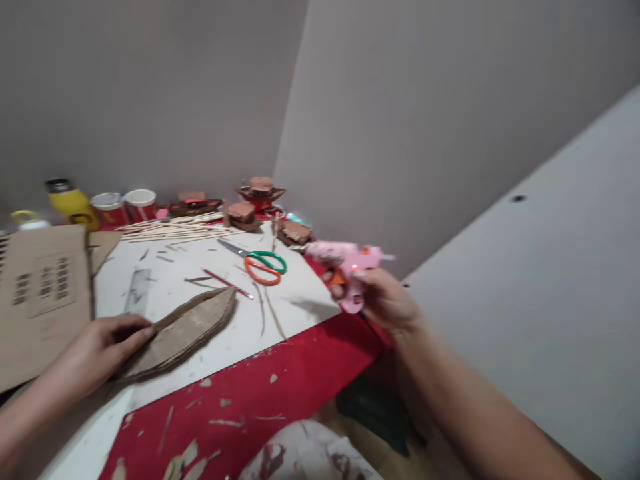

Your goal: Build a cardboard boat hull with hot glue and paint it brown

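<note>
My left hand (117, 343) grips the near-left end of a cardboard boat hull (193, 331), thumb and fingers pinched on its edge. The hull is leaf-shaped with a pointed far end, and it rests on a white board (305, 293). Raised above the table's right edge, my right hand (385, 297) is wrapped round a pink hot glue gun (345, 257), whose nozzle points left. A small orange light glows on the gun's body, and a clear glue stick pokes out of its back.
Scissors (263, 263), a red pencil (227, 283) and a ruler (137, 291) lie on the board. Behind stand thin sticks (175, 229), finished small boats (260, 192), cups (141, 203) and a yellow bottle (73, 205). Printed cardboard (45, 293) is at left; scraps litter the red cloth (260, 380).
</note>
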The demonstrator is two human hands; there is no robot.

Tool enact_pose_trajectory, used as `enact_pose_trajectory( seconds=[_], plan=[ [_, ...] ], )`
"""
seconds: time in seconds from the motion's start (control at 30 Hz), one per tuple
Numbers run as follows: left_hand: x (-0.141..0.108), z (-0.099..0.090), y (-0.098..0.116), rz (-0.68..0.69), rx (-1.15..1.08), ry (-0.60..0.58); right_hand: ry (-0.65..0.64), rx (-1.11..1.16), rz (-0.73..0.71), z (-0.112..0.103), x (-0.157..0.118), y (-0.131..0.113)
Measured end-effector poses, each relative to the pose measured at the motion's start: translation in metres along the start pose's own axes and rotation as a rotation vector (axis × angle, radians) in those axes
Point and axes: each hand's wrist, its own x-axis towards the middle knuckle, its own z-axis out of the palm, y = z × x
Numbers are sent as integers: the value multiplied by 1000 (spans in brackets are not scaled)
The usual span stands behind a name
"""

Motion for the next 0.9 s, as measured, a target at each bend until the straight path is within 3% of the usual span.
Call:
enact_pose_trajectory(
  seconds=[0.13, 0.2, 0.3, 0.4, 0.53, 0.7, 0.9],
  plan=[
    [-5, 1, -2, 91, -47, -65, 155, 179, -179, 23, 7, -40],
    [-6, 3, -5, 90, -76, -73, 6, 217, -138, 37, 13, -43],
    [-7, 7, -5, 72, -114, -94, -457, 26, 36, 63, 21, -25],
    [-7, 8, -3, 75, -143, -126, -732, -222, -52, 92, 27, -9],
    [-8, -5, -1, 71, -88, -121, -903, -226, -249, 125, 36, -15],
    [-24, -26, 4, -39, 30, -81, -962, -186, -223, 145, 47, -24],
    [-43, -10, 8, -173, 134, -95, -1049, -199, -216, 154, 57, -11]
  ],
)
